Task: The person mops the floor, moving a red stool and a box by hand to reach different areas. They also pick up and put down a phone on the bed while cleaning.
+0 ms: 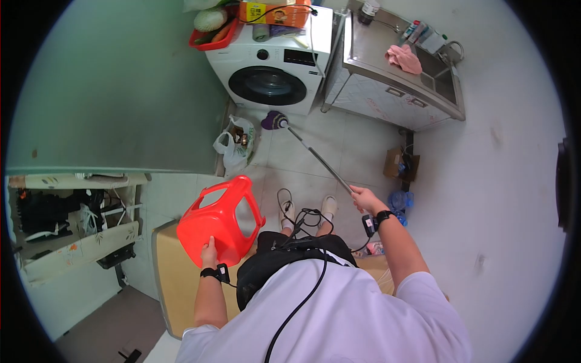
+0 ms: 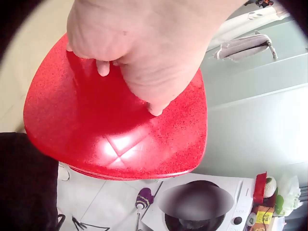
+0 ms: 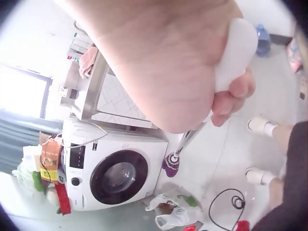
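A red plastic stool hangs on the left, tipped so that its legs point away from me. My left hand grips it at the seat; the left wrist view shows bent fingers and thumb at the middle of the red seat, the wrist hiding part of the hold. My right hand is wrapped round the end of a mop's metal handle, whose white grip shows in the right wrist view. The purple mop head lies on the floor before the washing machine.
The washing machine stands ahead, with a steel sink unit to its right. A white plastic bag sits on the floor near the mop head. A cardboard box is by the right wall. Black cable dangles near my feet.
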### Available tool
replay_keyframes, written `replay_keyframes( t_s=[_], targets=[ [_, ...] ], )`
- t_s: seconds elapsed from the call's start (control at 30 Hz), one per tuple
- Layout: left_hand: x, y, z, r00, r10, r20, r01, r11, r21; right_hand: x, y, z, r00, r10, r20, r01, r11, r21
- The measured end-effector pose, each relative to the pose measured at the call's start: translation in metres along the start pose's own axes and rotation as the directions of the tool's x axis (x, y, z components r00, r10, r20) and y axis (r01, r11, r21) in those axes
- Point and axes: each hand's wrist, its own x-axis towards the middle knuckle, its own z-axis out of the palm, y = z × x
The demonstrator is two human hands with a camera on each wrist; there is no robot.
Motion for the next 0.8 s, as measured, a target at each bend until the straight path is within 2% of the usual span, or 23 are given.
replay_keyframes(
  t_s=[0.07,0.13,0.2,0.27,0.3,0.37,0.4,0.43,0.5,0.53,0.6,0.67,0.7,0.77,0.8],
  targets=[
    [-0.025,0.03,0.006,0.995,-0.063,0.073,0.057,0.995,0.079,-0.021,0.02,-0.016,1.0,0.015,-0.028,-0.014,1.0,0.013],
    [-0.018,0.033,0.008,0.992,-0.082,0.099,0.069,0.99,0.125,-0.052,0.031,-0.03,0.996,0.06,-0.06,-0.066,0.991,-0.116],
    [-0.006,0.032,0.012,0.987,-0.107,0.118,0.087,0.982,0.168,-0.077,0.046,-0.044,0.995,0.082,-0.064,-0.09,0.987,-0.135],
    [0.01,0.024,0.011,0.988,-0.052,0.146,0.031,0.99,0.139,-0.107,0.054,-0.044,0.994,0.098,-0.056,-0.108,0.973,-0.205],
    [0.007,0.026,0.011,0.987,-0.055,0.15,0.032,0.989,0.147,-0.115,0.062,-0.041,0.993,0.106,-0.059,-0.116,0.973,-0.2],
    [-0.01,0.046,0.013,0.987,-0.107,0.123,0.077,0.97,0.23,-0.128,0.077,-0.038,0.995,0.101,-0.024,-0.103,0.94,-0.324],
    [-0.009,0.046,0.013,0.986,-0.112,0.125,0.079,0.968,0.238,-0.143,0.063,-0.033,0.985,0.163,0.046,-0.153,0.973,-0.176],
    [-0.007,0.045,0.01,0.984,-0.121,0.132,0.084,0.963,0.257,-0.145,0.068,-0.027,0.984,0.172,0.046,-0.162,0.971,-0.173],
    [-0.012,0.048,0.012,0.982,-0.129,0.139,0.087,0.957,0.276,-0.144,0.079,-0.019,0.986,0.122,0.11,-0.096,0.971,-0.217],
    [-0.022,0.052,0.011,0.982,-0.136,0.13,0.098,0.958,0.268,-0.15,0.068,-0.012,0.984,0.133,0.119,-0.093,0.95,-0.297],
    [-0.027,0.058,0.01,0.983,-0.142,0.119,0.108,0.96,0.257,-0.157,0.055,-0.001,0.979,0.144,0.142,-0.091,0.94,-0.329],
    [-0.028,0.058,0.005,0.977,-0.191,0.098,0.143,0.921,0.363,-0.164,0.044,0.005,0.973,0.159,0.169,-0.089,0.928,-0.362],
    [-0.022,0.051,0.003,0.976,-0.194,0.096,0.147,0.92,0.364,-0.168,0.038,0.006,0.967,0.173,0.186,-0.087,0.914,-0.396],
    [-0.006,0.036,0.004,0.985,-0.117,0.124,0.101,0.987,0.125,-0.169,0.034,0.008,0.963,0.182,0.199,-0.081,0.9,-0.428],
    [-0.01,0.038,0.004,0.985,-0.116,0.125,0.101,0.987,0.125,-0.169,0.034,0.008,0.957,0.19,0.218,-0.074,0.891,-0.448]
  ],
)
